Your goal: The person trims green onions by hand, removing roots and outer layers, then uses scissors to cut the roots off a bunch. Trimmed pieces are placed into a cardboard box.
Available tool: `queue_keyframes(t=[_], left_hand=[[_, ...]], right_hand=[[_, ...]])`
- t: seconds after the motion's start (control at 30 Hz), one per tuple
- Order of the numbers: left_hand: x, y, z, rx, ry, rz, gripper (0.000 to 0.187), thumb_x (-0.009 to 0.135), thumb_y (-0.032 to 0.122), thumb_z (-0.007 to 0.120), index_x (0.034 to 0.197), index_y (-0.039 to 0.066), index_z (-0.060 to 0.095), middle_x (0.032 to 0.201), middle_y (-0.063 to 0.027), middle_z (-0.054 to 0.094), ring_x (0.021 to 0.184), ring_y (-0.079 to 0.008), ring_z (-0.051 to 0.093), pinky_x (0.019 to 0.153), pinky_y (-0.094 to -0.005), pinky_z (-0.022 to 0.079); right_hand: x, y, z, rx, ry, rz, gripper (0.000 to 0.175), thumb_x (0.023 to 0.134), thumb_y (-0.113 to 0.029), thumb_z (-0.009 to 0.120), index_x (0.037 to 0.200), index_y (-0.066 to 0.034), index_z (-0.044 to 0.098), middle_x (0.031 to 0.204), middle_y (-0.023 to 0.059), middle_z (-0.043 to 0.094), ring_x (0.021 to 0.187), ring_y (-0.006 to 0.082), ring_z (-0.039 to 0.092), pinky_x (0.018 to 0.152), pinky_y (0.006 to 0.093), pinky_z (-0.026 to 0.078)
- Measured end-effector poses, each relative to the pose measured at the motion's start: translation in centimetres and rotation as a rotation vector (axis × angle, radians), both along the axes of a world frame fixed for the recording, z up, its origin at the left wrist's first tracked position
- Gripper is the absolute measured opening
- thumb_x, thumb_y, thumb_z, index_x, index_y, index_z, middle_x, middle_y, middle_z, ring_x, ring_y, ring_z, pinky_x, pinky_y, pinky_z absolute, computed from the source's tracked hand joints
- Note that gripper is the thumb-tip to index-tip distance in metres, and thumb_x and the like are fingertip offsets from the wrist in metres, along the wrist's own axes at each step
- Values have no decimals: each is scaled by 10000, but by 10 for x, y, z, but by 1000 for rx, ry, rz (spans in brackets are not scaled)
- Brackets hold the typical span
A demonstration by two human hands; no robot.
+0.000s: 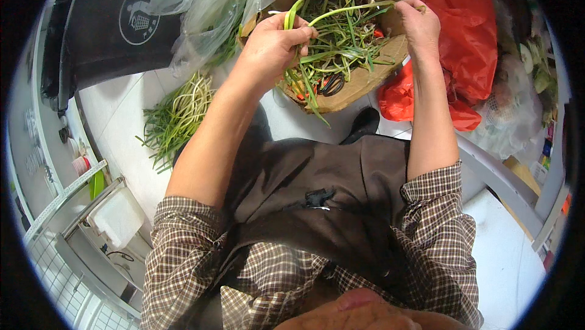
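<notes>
My left hand point(278, 42) grips a bent green stalk, which looks like a garlic shoot or chive point(349, 9). Its far end is pinched between the thumb and fingers of my right hand point(419, 23), so the stalk stretches almost straight between both hands. Below it stands an open cardboard box point(361, 90), holding a tangle of green trimmings point(338, 51) with some red scraps and a dark looped band point(332, 84) near the front. To the left on the tiled floor lies a pile of similar stalks point(180, 117), pale at one end and green at the other.
A black bin point(105, 28) stands at upper left beside clear plastic bags point(205, 10). Red plastic bags point(461, 46) lie right of the box, near my right forearm. Metal shelving point(498, 174) runs along the right, and a white container point(116, 215) sits at lower left.
</notes>
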State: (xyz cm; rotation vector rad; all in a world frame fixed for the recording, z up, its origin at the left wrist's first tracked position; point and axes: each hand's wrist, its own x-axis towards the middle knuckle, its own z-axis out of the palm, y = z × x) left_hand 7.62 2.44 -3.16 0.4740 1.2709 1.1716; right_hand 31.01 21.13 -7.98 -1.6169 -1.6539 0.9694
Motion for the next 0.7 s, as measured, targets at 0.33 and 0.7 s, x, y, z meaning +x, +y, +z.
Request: queue_keyframes(t=[0.33, 0.7], left_hand=[[-18, -8, 17, 28, -32, 56, 63, 863, 58, 607, 923, 58, 587, 785, -23, 608, 585, -72, 490, 511, -210, 345], [-36, -21, 27, 87, -2, -37, 127, 911, 79, 624, 1026, 36, 594, 832, -26, 624, 597, -67, 492, 540, -204, 393]], right_hand=[[41, 29, -8, -40, 106, -366, 253, 799, -249, 719, 870, -6, 704, 842, 59, 702, 747, 150, 605, 723, 319, 493], [5, -5, 23, -443, -231, 530, 451, 792, -395, 798, 1048, -31, 729, 835, 64, 668, 682, 97, 589, 590, 253, 488]])
